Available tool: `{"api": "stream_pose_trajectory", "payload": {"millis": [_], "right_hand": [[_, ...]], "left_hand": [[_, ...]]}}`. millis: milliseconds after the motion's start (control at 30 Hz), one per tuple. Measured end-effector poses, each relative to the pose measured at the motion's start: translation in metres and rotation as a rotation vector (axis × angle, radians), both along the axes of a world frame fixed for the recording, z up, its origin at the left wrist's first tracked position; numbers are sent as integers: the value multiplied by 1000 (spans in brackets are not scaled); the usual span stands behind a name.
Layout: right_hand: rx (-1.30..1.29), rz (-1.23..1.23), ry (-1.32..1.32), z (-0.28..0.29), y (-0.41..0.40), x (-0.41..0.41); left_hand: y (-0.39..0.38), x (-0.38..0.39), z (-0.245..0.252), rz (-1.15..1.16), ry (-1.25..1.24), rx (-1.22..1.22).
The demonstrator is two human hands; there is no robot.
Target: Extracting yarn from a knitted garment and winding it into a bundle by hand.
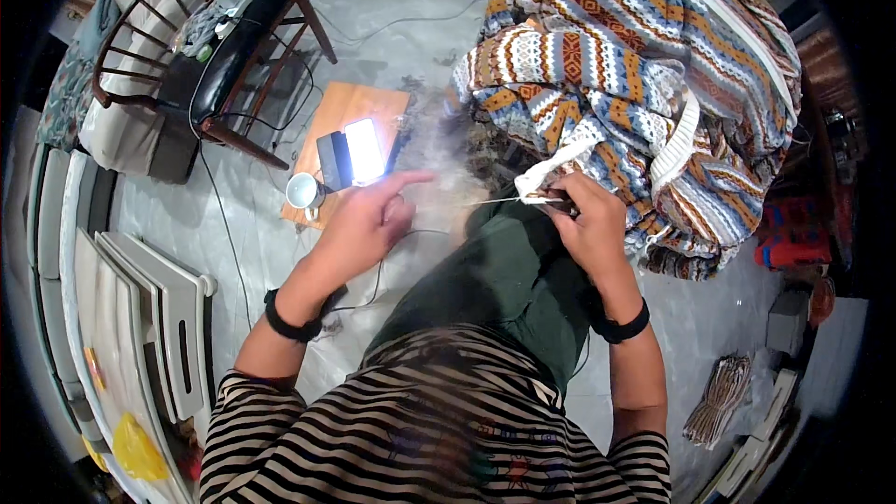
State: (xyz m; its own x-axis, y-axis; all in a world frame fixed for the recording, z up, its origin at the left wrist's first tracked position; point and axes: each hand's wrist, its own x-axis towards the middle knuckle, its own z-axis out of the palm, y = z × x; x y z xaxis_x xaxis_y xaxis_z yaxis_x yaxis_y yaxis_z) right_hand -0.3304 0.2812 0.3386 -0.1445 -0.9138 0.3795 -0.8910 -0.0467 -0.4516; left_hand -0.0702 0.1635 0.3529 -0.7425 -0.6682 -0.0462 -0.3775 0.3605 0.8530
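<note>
My right hand (pixel 591 224) pinches the end of a white ribbed knit band (pixel 553 168) above my right thigh, with a small dark thing, partly hidden by the fingers. A thin pale thread (pixel 493 201) runs left from the band. My left hand (pixel 374 220) is raised to the left of it, index finger stretched out and the other fingers curled; the thread's far end is too faint to follow. The band lies against a large heap of patterned knitted fabric (pixel 574 63) in white, blue, orange and brown.
A low wooden board (pixel 350 101) holds a lit phone (pixel 365 148) and a white mug (pixel 303 191). A wooden chair with a black seat (pixel 241 49) carries cables and plugs. Cables cross the tiled floor. A bundle of striped knit strips (pixel 719 399) lies at the right; pale panels (pixel 171 322) stand left.
</note>
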Motion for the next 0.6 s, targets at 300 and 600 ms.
{"api": "stream_pose_trajectory", "payload": {"millis": [300,600], "right_hand": [[117,44,-15,44,15,11],[176,149,433,74,15,14]], "left_hand": [[17,-4,14,-393,194,276],[33,-17,32,-475,164,26]]}}
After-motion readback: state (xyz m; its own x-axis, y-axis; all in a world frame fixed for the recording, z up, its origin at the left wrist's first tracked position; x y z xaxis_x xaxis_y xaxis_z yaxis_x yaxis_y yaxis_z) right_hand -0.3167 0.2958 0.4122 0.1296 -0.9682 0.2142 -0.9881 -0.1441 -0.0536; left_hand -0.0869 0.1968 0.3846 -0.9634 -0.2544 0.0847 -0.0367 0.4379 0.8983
